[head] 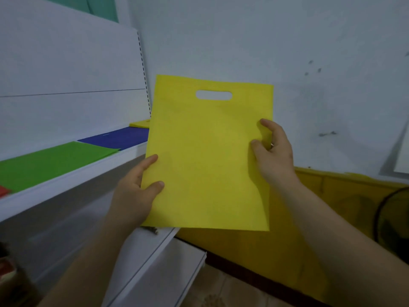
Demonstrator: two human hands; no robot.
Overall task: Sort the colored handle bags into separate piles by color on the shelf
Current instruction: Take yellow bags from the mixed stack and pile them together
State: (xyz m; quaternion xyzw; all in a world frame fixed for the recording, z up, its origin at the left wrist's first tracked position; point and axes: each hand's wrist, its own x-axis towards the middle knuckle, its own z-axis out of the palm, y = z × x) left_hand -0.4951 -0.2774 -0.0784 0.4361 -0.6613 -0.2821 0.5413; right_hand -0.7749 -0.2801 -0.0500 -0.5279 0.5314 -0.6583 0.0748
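A flat yellow handle bag point(205, 156) with an oval cut-out handle at its top is held upright in the air, to the right of the shelf. My left hand point(135, 191) pinches its lower left edge, thumb on the front. My right hand point(273, 154) pinches its right edge at mid height. On the white shelf point(73, 173) lie a green pile point(48, 160), a blue pile point(117, 137) behind it, a yellow pile point(140, 123) at the far end, partly hidden by the held bag, and a red corner point(3, 191) at the left edge.
A white back panel point(66, 69) rises behind the shelf. A lower white shelf point(155, 258) juts out below. Yellow material point(298, 218) lies low against the wall on the right, with a dark round fan point(394, 218) at the far right.
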